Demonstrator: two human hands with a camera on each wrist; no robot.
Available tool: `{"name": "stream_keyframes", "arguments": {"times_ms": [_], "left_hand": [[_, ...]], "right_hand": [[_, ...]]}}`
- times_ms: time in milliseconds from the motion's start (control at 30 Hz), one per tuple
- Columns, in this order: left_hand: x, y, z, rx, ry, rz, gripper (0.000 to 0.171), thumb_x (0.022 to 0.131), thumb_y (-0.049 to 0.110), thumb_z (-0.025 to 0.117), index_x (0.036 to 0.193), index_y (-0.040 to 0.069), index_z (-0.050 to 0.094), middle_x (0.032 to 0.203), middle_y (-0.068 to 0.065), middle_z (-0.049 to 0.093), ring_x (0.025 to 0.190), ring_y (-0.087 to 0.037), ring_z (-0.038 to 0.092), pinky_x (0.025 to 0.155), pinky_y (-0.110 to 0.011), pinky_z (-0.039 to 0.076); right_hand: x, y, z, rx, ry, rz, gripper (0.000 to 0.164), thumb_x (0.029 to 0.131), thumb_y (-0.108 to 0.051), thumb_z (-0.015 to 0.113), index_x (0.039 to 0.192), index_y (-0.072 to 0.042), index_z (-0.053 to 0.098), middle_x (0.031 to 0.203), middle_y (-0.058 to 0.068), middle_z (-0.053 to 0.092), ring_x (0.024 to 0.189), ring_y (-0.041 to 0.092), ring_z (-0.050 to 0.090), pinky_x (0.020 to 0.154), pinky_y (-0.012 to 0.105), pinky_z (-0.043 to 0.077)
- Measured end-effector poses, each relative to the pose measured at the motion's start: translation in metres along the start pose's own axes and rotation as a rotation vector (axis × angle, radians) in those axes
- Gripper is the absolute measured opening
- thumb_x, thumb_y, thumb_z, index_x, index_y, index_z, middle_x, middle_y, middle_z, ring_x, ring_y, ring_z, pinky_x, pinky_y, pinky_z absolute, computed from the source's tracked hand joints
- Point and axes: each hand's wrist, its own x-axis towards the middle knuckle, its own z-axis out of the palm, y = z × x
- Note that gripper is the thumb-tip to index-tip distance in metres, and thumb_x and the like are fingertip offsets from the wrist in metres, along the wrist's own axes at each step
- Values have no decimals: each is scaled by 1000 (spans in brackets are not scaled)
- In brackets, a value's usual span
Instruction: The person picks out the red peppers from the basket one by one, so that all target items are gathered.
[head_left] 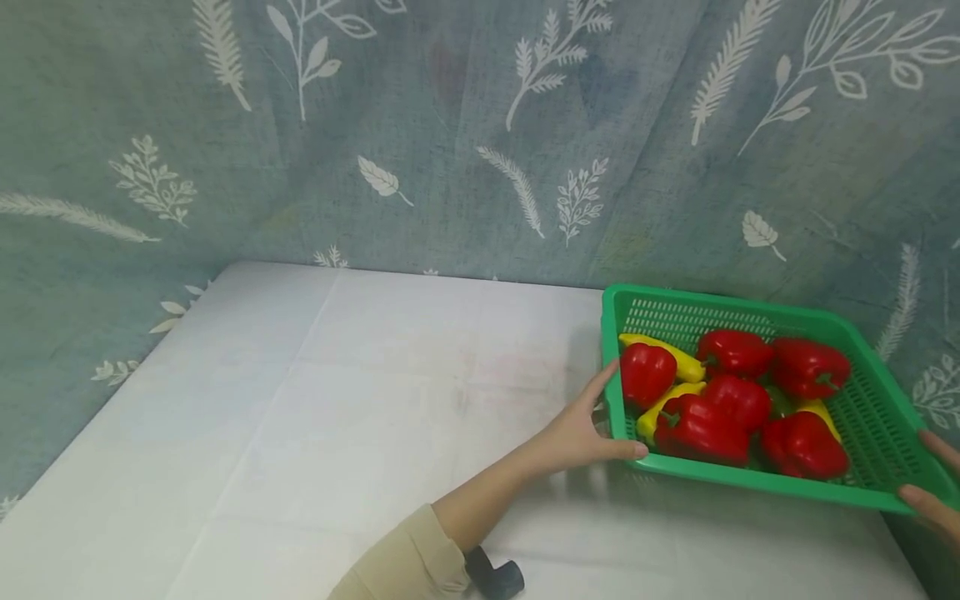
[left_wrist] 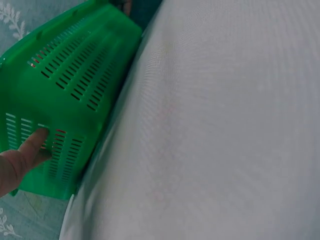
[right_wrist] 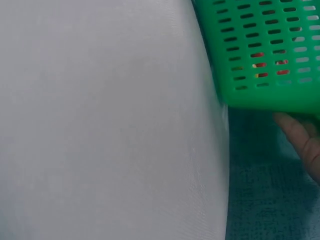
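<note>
A green plastic basket (head_left: pixel 738 473) with slotted walls stands at the right of the white table. Several red bell peppers (head_left: pixel 701 429) lie in it, among slim yellow pieces (head_left: pixel 678 360) and a mostly hidden green one (head_left: pixel 780 402). My left hand (head_left: pixel 570 437) holds the near left corner, thumb along the front rim and fingers against the left wall. At the basket's right end, my right hand (head_left: pixel 937 500) grips the rim, partly cut off by the frame. The right wrist view shows its fingers at the basket's lower edge.
A white cloth covers the table (head_left: pixel 390 400), whose right edge runs beneath the basket's right end. Behind hangs a blue-green curtain (head_left: pixel 450 167) with white leaf prints. A dark cylindrical device (head_left: pixel 498 579) sits at my left wrist.
</note>
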Motion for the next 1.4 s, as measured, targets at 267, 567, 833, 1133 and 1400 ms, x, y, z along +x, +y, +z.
{"name": "stream_keyframes", "arguments": {"times_ms": [267,567,833,1133,1400], "left_hand": [[-1,1,2,-34,22,-27,95,77,30,76,148,44,16,150,16,27,136,-15,30,91,-32,50],[-1,0,-1,-117,-7,-21,94,77,22,76,148,42,18,152,9,27,133,-18,36,88,-24,50],[-5,-1,-15,-131,-22,-27,94,78,19,75,149,39,18,151,1,29,130,-21,41,89,-28,51],[-10,-3,-26,-142,-30,-35,91,79,19,74,149,39,19,150,-2,29,129,-26,43,87,-28,52],[-18,-2,-38,-170,-44,-33,90,81,14,72,149,35,18,148,-10,34,128,-32,45,88,-32,52]], "right_hand": [[4,15,3,108,-64,63,77,97,-24,51,146,-43,-6,156,-13,-8,136,-3,10,83,17,50],[1,11,-4,131,-118,8,76,98,-20,50,146,-44,-4,141,-35,0,83,-21,37,45,14,40],[-1,15,8,194,-120,-44,77,99,-12,48,148,-40,-4,143,-38,-6,135,-12,-9,93,-1,20],[-1,9,16,625,-247,-31,78,97,1,45,150,-38,3,149,-26,5,123,-16,28,68,2,41],[-1,6,18,665,-336,-56,75,98,1,41,150,-36,3,148,-27,2,125,-17,24,63,8,45]]}}
